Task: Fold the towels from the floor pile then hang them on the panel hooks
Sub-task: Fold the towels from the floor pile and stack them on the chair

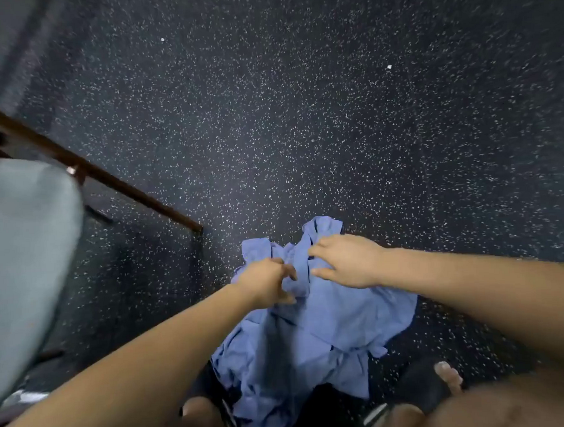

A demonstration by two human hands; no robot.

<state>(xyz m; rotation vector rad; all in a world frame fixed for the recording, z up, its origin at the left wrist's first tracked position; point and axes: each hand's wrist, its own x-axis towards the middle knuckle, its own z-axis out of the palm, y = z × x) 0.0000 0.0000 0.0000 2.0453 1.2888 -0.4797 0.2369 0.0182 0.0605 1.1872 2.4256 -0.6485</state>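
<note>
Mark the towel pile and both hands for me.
towel pile [330,326], head view, flat blue cloth mid-pile.
left hand [266,280], head view, back of hand.
right hand [349,262], head view, back of hand.

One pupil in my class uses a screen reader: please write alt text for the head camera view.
Seen from above, a person's left hand pinches and right hand touches a crumpled pile of blue towels on a dark speckled floor. A brown rail runs along the left.

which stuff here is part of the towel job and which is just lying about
Job: blue towel pile; left hand gripping a fold of it; right hand touching it.
Just there: grey cushion; brown wooden rail; white scraps on the speckled floor.
</note>
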